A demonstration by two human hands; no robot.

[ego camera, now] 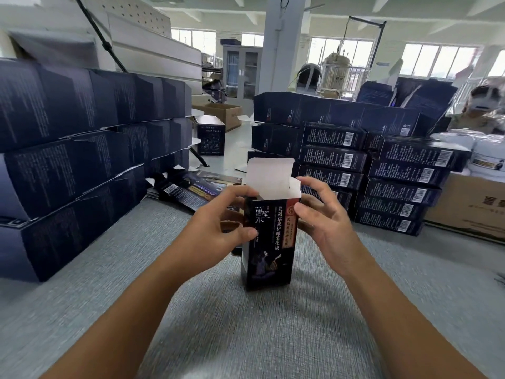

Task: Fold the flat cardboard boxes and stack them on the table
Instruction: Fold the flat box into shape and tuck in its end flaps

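1. Box [266, 242] was held at its upper sides by curled fingers of the left hand [218, 225] and right hand [325, 222], upright on the table [191, 318].
2. Its top flap [269, 176] stood open.
3. Squeezing too hard could, I think, dent the walls.

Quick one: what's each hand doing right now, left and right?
Left hand: grips the box by its left side, thumb on the front.
Right hand: fingers curled on the box's upper right edge.
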